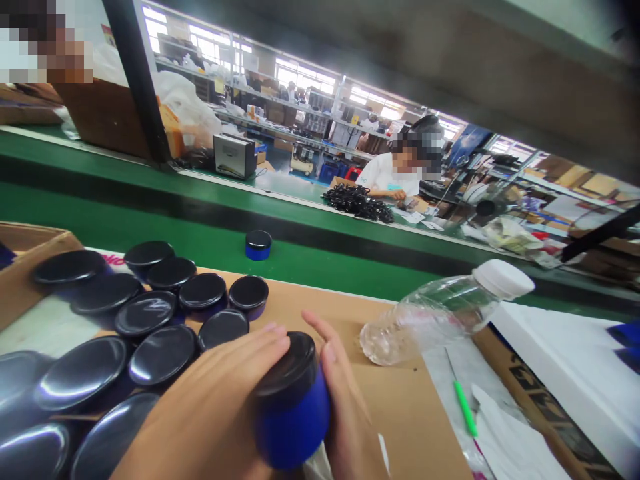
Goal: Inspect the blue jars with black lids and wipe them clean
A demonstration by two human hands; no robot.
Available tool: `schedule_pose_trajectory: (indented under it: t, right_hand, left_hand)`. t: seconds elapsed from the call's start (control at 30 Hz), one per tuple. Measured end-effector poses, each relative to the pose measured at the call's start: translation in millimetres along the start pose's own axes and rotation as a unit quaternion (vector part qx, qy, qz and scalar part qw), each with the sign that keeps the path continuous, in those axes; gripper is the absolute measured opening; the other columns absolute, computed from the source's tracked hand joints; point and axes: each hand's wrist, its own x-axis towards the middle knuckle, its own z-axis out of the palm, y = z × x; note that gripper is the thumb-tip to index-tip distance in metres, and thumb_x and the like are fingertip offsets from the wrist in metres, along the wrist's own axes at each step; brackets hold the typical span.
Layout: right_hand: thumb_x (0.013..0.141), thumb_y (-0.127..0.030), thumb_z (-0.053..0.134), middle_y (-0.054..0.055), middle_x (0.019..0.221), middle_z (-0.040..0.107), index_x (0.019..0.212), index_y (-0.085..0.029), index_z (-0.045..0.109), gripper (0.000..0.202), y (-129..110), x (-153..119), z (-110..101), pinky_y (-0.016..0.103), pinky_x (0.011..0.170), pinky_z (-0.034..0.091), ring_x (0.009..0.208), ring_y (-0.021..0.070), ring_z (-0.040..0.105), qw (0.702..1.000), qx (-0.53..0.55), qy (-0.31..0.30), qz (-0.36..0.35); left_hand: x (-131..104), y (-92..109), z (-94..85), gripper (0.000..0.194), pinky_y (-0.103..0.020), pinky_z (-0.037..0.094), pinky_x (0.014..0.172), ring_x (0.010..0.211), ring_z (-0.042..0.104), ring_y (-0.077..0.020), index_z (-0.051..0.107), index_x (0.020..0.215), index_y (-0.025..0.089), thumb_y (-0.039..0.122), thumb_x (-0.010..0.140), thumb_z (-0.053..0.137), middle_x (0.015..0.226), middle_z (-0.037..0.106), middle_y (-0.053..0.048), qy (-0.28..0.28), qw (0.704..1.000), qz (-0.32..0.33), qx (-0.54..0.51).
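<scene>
Between my two hands is a short blue cylinder with a glossy black top (pixel 295 417), slightly tilted. My left hand (pixel 210 393) wraps its left side, fingers reaching over the edge of the black top. Against its right side presses my right hand (pixel 347 407), with one finger pointing up and away. Part of the cylinder's underside is hidden, and something whitish shows below it. Several like black-topped blue cylinders (pixel 163 357) stand in a cluster to the left of my left hand. Another such blue cylinder (pixel 258 245) stands alone on the green surface (pixel 200 247) beyond.
A clear plastic bottle (pixel 425 313) lies on the cardboard sheet (pixel 400 407) at right. Near it are a green-handled thin tool (pixel 465 408) and a white box (pixel 565 373). A cardboard box (pixel 40 267) stands left. Across the green surface sits a person (pixel 395 173) by black cables (pixel 357 202).
</scene>
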Motion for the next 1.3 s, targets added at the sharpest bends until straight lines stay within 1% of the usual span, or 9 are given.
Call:
schedule_pose_trajectory:
  t: [0.1,0.23,0.33,0.47,0.63,0.73,1.03,1.13,1.3]
  right_hand:
    - [0.087,-0.067,0.062,0.006,0.138,0.063,0.139,-0.033,0.056,0.063,1.5,-4.3,-0.7,0.039,0.106,0.051,0.117,0.0239,0.067,0.995,-0.028,0.02,-0.089]
    - [0.081,-0.048,0.079,-0.005,0.14,0.062,0.131,-0.045,0.062,0.053,-2.0,-10.2,-3.6,0.032,0.119,0.036,0.136,0.0197,0.053,0.971,-0.154,-0.023,-0.179]
    - [0.093,-0.037,0.068,-0.005,0.115,0.077,0.107,-0.04,0.078,0.017,-12.9,-4.7,-7.8,0.023,0.105,0.049,0.115,0.0128,0.068,0.981,-0.136,-0.031,-0.137]
    - [0.1,-0.04,0.055,-0.003,0.085,0.082,0.073,-0.032,0.082,0.039,-23.6,3.7,-9.9,0.016,0.088,0.056,0.093,0.0098,0.075,0.99,-0.095,0.0,-0.102]
    - [0.101,-0.055,0.048,0.0,0.106,0.08,0.1,-0.032,0.081,0.04,-22.8,-0.3,-9.5,0.026,0.1,0.055,0.109,0.0158,0.073,0.993,-0.024,-0.052,-0.107]
    - [0.084,-0.048,0.077,-0.003,0.128,0.072,0.119,-0.038,0.073,0.037,-25.6,-1.4,-11.5,0.032,0.117,0.043,0.129,0.0192,0.062,0.98,-0.108,-0.109,-0.127]
    - [0.092,-0.052,0.066,0.0,0.107,0.08,0.099,-0.033,0.081,0.026,-27.6,2.7,-13.3,0.035,0.11,0.051,0.11,0.0208,0.074,0.993,0.007,-0.109,-0.042]
    - [0.078,-0.047,0.083,-0.004,0.117,0.075,0.112,-0.042,0.075,0.035,-28.3,1.7,-13.5,0.043,0.126,0.028,0.126,0.0228,0.064,0.984,-0.092,-0.13,-0.075]
    - [0.1,-0.051,0.053,-0.005,0.118,0.076,0.112,-0.04,0.075,0.027,-28.3,-0.1,-13.8,0.036,0.121,0.038,0.122,0.0155,0.067,0.989,-0.066,-0.114,-0.065]
  left_hand:
    - [7.6,-6.7,-5.2,0.053,-0.008,0.04,0.108,0.109,0.067,-0.0101,0.053,0.13,0.022,0.019,0.077,0.059,0.12,0.068,0.002,-0.019,0.993,0.113,0.038]
    - [12.1,-6.2,-7.6,0.046,-0.011,0.051,0.09,0.096,0.068,-0.0127,0.052,0.122,0.021,0.022,0.076,0.055,0.109,0.066,-0.002,-0.041,0.992,0.113,0.029]
    - [4.7,-2.6,-2.6,0.053,-0.011,0.051,0.089,0.098,0.067,-0.0118,0.054,0.124,0.022,0.013,0.072,0.052,0.111,0.065,0.0,-0.072,0.992,0.106,-0.019]
    - [-6.9,2.5,7.6,0.067,-0.018,0.052,0.093,0.094,0.067,-0.0128,0.048,0.134,0.027,-0.002,0.074,0.047,0.107,0.066,0.002,-0.081,0.988,0.056,-0.117]
    - [-0.6,-1.4,5.5,0.072,-0.012,0.052,0.091,0.096,0.066,-0.0125,0.044,0.136,0.027,0.009,0.068,0.058,0.111,0.064,0.003,-0.146,0.98,0.079,-0.114]
    - [6.2,-4.2,2.1,0.065,-0.009,0.052,0.087,0.092,0.066,-0.0103,0.048,0.131,0.032,0.013,0.069,0.061,0.109,0.065,0.006,-0.118,0.987,0.049,-0.095]
    - [1.7,-14.1,-10.9,0.089,-0.021,0.056,0.097,0.115,0.069,-0.024,0.039,0.148,0.041,0.016,0.072,0.078,0.135,0.065,0.003,-0.229,0.955,0.038,-0.183]
    - [0.1,-4.6,-3.9,0.083,-0.017,0.05,0.097,0.108,0.069,-0.0175,0.043,0.143,0.043,0.011,0.071,0.069,0.122,0.068,0.007,-0.156,0.971,0.006,-0.18]
    - [2.4,12.8,9.9,0.063,-0.014,0.042,0.1,0.102,0.061,-0.0131,0.046,0.134,0.036,0.013,0.076,0.057,0.112,0.064,0.008,-0.094,0.985,0.004,-0.147]
